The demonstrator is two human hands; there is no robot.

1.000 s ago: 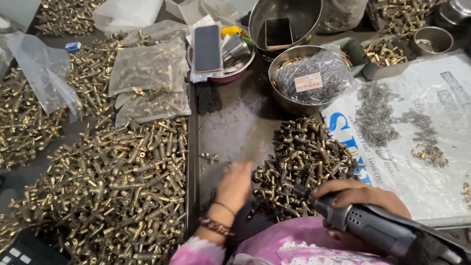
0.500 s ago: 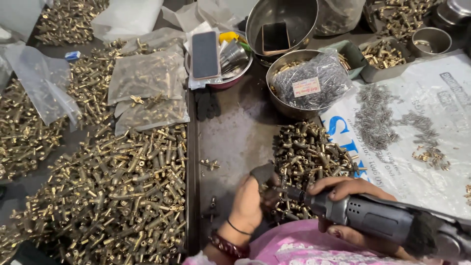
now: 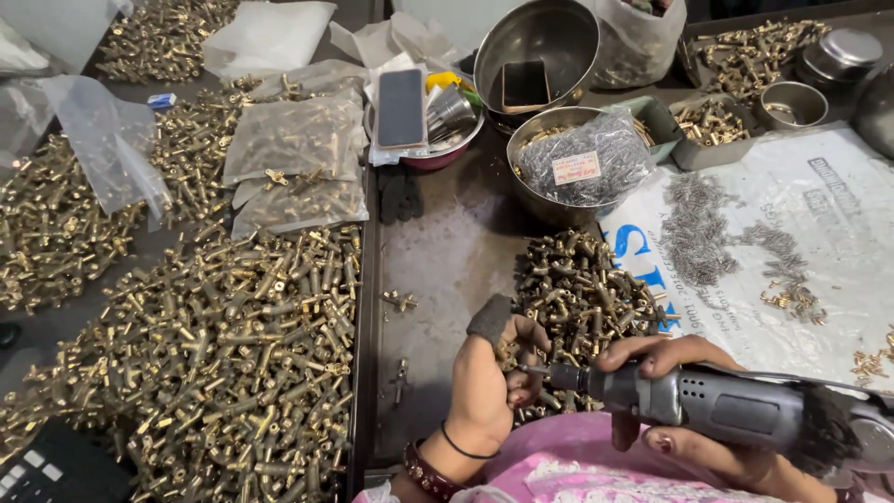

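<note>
1. Low at the near edge of the worktop (image 3: 447, 270), the person's left hand (image 3: 484, 391) is curled with its fingers pinched on a small brass fitting (image 3: 507, 354), which sits just under a dark cover on the fingertip.
2. That fitting lies inside the left grip, at the fingertips, with the bit of the grey rotary tool (image 3: 708, 405) touching it from the right.
3. Their right hand (image 3: 670, 391) is wrapped shut around the tool's grey barrel, fingers over the top and thumb beneath, so the tool lies nearly level and points left.
4. Just behind both hands sits a loose pile of brass fittings (image 3: 582, 293), close to the pinched piece; whether it touches the hand I cannot tell.
5. To the left, past a raised metal edge, a far larger heap of brass parts (image 3: 214, 354) fills a tray.
6. Farther back stand a steel bowl holding a bag of small screws (image 3: 582, 168), a bigger steel bowl (image 3: 535, 47), and a phone (image 3: 401, 107) lying face down on a red-rimmed bowl.
7. On the right, a white printed sack (image 3: 792, 261) is spread flat with grey screws scattered on it.
8. Clear plastic bags of brass parts (image 3: 293, 158) lie at the back left.
</note>
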